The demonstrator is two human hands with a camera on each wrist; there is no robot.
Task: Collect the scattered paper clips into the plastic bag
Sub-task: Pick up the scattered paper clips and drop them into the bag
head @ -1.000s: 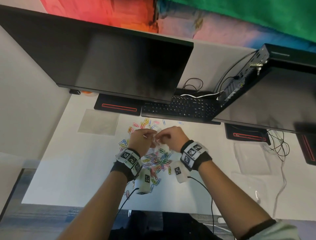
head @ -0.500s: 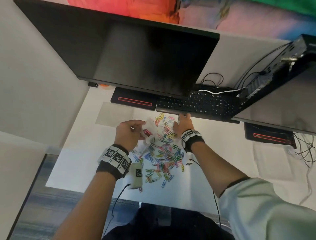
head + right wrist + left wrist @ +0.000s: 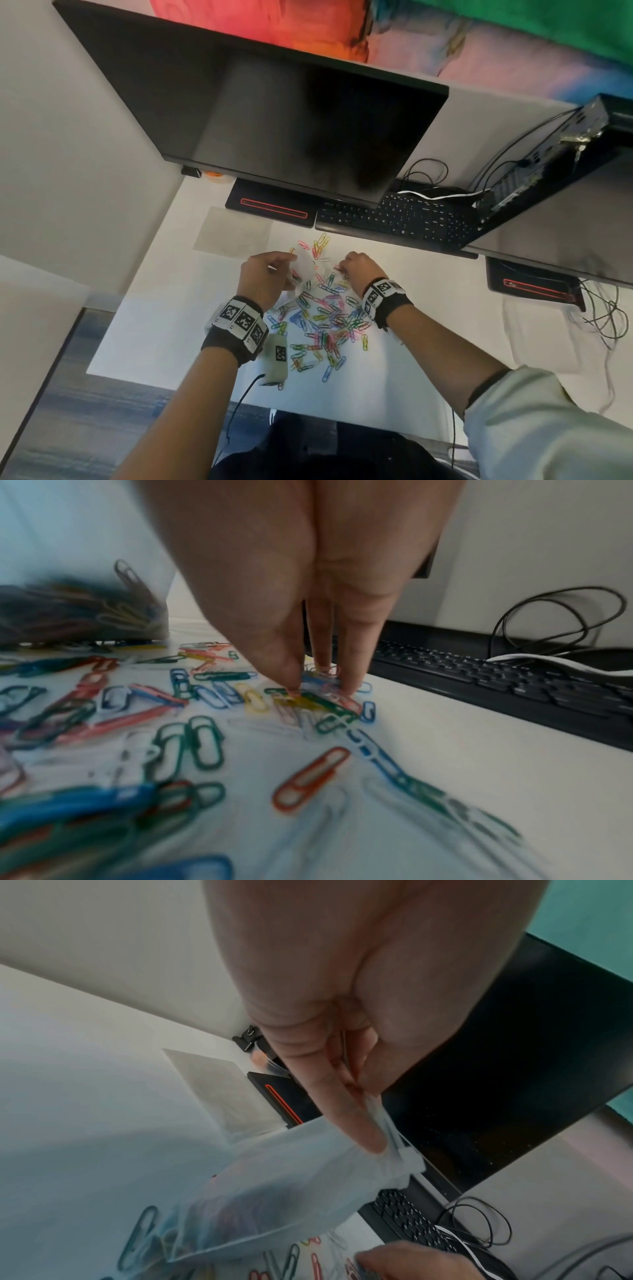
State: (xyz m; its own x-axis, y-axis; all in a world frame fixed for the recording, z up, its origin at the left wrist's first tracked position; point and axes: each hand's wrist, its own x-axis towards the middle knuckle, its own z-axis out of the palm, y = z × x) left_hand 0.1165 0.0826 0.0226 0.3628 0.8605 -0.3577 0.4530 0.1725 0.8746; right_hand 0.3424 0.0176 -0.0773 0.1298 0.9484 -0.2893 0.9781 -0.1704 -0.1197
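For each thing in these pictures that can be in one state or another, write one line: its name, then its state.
plastic bag: held up by its top, some clips inside
left hand: pinches the bag's top
right hand: fingertips down on a cluster of clips
paper clips: most scattered loose on the desk
monitor: screen dark
keyboard: flat on the desk, untouched

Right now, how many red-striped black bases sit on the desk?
2: one base left of the keyboard, another far right, below the second monitor. More may be hidden.
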